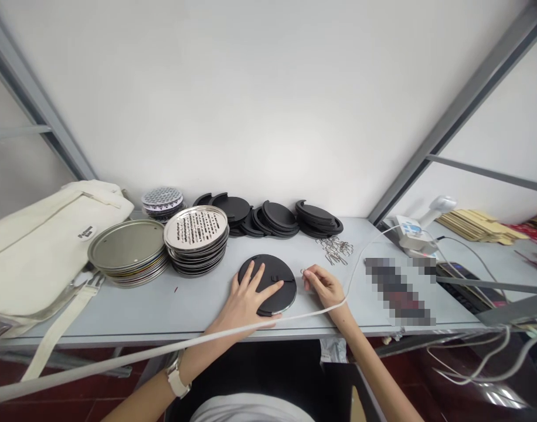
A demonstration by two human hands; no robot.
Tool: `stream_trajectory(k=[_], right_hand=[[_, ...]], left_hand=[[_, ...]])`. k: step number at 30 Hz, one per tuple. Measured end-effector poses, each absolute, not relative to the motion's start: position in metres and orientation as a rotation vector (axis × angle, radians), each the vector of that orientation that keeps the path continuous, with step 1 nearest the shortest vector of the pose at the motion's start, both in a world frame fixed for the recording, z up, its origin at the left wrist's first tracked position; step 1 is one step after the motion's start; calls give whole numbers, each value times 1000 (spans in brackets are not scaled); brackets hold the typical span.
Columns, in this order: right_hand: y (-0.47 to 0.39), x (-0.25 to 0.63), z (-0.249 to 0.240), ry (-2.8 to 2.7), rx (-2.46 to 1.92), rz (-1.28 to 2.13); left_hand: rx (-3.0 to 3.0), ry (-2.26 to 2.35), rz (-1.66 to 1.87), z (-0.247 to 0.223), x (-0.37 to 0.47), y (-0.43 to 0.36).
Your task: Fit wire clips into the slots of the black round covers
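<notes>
My left hand (247, 299) lies over a round black disc (268, 272) near the table's front edge. Its fingers spread across the top and its thumb lies along the near rim. A small black piece shows at the disc's middle, with a narrow slot running right from it and a shiny strip of rim on the near right. Just to the right, my right hand (323, 285) pinches a small metal wire clip (302, 271), apart from the disc. Similar loose wire clips (336, 249) lie in a pile behind that hand.
Black round covers (279, 217) are stacked along the wall. Left stand perforated metal discs (196, 228), plain metal discs (125, 243) and a cream bag (44, 252). A white cable (163, 350) crosses in front of my forearms. Right are a scanner (439, 206) and yellow envelopes (479, 225).
</notes>
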State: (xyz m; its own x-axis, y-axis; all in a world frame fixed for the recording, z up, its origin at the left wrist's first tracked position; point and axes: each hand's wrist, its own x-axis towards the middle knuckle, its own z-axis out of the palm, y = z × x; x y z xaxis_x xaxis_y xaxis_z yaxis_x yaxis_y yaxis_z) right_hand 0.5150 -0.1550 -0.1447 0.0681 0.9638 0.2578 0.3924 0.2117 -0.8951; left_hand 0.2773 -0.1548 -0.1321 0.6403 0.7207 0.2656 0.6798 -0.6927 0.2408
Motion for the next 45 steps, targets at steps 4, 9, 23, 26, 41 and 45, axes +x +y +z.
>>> stream_trajectory(k=[4, 9, 23, 26, 41, 45], right_hand=[[-156, 512, -148, -1561, -1426, 658], [-155, 505, -143, -1673, -1507, 600], [-145, 503, -136, -1841, -1543, 656], [-145, 503, -136, -1839, -1554, 668], [-146, 503, -134, -1862, -1569, 732], [-147, 503, -134, -1869, -1596, 698]], left_hand=[[2750, 1170, 548, -134, 278, -155], [2772, 1196, 613, -137, 280, -155], [2734, 1229, 571, -137, 281, -155], [2735, 1223, 575, -139, 281, -154], [2716, 1234, 557, -145, 282, -152], [2709, 1233, 545, -147, 283, -151]])
